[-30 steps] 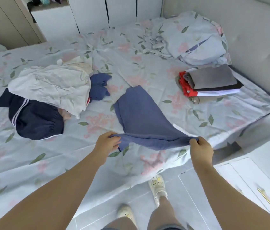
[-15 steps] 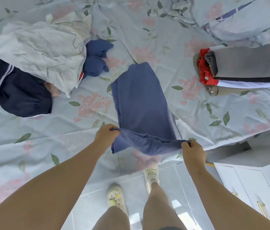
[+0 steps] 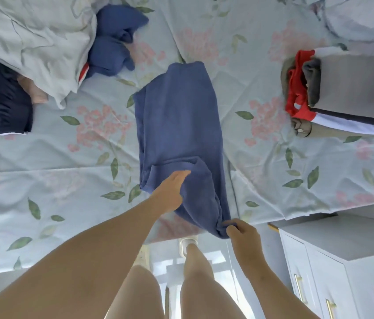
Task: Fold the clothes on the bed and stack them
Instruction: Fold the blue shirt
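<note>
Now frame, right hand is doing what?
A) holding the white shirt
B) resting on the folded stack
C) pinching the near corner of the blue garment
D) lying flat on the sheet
C: the right hand has its fingers curled, pinching the near corner of the blue garment, while the left hand touches the garment's fold with straight fingers.

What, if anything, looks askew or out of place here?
The crumpled red garment bulges out of the folded clothes stack, not squared with it. The long blue knit garment is bunched at its near end, hanging over the edge of the floral-sheeted bed where the right hand pinches it; the left hand touches it, fingers straight.
</note>
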The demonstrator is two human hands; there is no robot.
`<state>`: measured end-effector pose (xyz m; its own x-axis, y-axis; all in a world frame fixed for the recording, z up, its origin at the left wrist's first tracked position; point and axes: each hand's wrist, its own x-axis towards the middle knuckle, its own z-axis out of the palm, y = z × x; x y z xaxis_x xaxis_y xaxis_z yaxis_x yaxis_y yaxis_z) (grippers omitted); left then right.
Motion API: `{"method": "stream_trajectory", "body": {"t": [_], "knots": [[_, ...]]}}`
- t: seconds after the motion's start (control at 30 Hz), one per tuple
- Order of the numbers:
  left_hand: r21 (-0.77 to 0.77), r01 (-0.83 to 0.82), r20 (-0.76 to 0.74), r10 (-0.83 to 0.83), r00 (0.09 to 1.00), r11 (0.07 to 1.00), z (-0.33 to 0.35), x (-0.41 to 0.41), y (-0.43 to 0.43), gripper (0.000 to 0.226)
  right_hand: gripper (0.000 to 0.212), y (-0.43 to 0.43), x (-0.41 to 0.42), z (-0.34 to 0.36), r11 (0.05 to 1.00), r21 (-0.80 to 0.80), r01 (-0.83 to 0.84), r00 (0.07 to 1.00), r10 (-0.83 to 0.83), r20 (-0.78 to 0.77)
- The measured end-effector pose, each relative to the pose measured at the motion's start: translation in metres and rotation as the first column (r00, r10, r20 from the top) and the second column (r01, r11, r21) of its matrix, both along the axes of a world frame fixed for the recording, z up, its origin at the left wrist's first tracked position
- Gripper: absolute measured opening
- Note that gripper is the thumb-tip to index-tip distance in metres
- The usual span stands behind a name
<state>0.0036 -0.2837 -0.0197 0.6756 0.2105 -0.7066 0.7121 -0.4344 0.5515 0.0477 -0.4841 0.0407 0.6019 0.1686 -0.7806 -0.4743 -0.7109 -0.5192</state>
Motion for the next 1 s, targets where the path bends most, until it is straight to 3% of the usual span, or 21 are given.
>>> {"method": "stream_trajectory", "body": {"t": [0.07, 0.13, 0.27, 0.3, 0.37, 0.4, 0.5, 0.6, 0.7, 0.77, 0.83, 0.9, 1.0], "knots": [[-0.053, 0.165, -0.073, -0.168, 0.983, 0.985, -0.009, -0.01, -0.007, 0.07, 0.032, 0.004, 0.004, 0.001, 0.998, 0.068, -0.002, 1.0, 0.004, -0.031], [0.038, 0.351, -0.06, -0.348, 0.935, 0.936, -0.011, -0.018, -0.013, 0.076, 0.031, 0.009, 0.007, 0.003, 0.992, 0.121, -0.024, 0.997, 0.033, -0.067], [0.146, 0.51, -0.033, -0.511, 0.859, 0.848, -0.012, -0.02, -0.013, 0.084, 0.02, 0.02, 0.005, 0.007, 0.978, 0.186, -0.092, 0.986, 0.116, -0.119], [0.148, 0.521, -0.011, -0.525, 0.851, 0.841, -0.012, -0.019, -0.012, 0.072, 0.024, 0.022, 0.004, 0.007, 0.976, 0.195, -0.1, 0.985, 0.125, -0.121], [0.167, 0.501, 0.07, -0.517, 0.853, 0.849, -0.013, -0.018, -0.009, 0.026, 0.029, 0.023, 0.002, 0.005, 0.976, 0.197, -0.094, 0.988, 0.116, -0.104], [0.161, 0.476, 0.09, -0.493, 0.865, 0.864, -0.012, -0.021, -0.008, 0.011, 0.031, 0.023, 0.001, 0.005, 0.974, 0.206, -0.091, 0.991, 0.108, -0.076], [0.009, 0.341, 0.043, -0.341, 0.939, 0.94, -0.003, -0.03, -0.003, 0.011, 0.032, 0.029, 0.004, 0.008, 0.971, 0.231, -0.062, 0.997, 0.049, 0.062], [-0.128, 0.074, 0.028, -0.071, 0.997, 0.989, 0.009, -0.032, 0.01, 0.013, 0.015, 0.052, 0.02, 0.016, 0.971, 0.234, -0.049, 0.973, -0.007, 0.232], [-0.226, -0.368, 0.061, 0.39, 0.919, 0.902, 0.016, -0.017, 0.03, 0.013, 0.01, 0.088, 0.044, 0.021, 0.954, 0.285, -0.095, 0.925, -0.021, 0.379], [-0.187, -0.478, 0.145, 0.505, 0.851, 0.858, 0.015, -0.004, 0.045, 0.016, 0.036, 0.11, 0.058, 0.016, 0.92, 0.362, -0.153, 0.905, -0.016, 0.424], [-0.086, -0.495, 0.197, 0.502, 0.842, 0.865, 0.005, 0.001, 0.053, 0.042, 0.062, 0.121, 0.065, -0.003, 0.925, 0.289, -0.247, 0.866, 0.077, 0.495], [0.101, -0.49, 0.21, 0.463, 0.861, 0.866, -0.006, 0.001, 0.053, 0.058, 0.068, 0.12, 0.062, -0.025, 0.932, 0.064, -0.358, 0.783, 0.262, 0.565], [0.359, -0.162, 0.2, 0.094, 0.975, 0.919, -0.026, -0.008, 0.041, 0.068, 0.069, 0.103, 0.052, -0.059, 0.796, -0.272, -0.541, 0.628, 0.598, 0.498]]}}
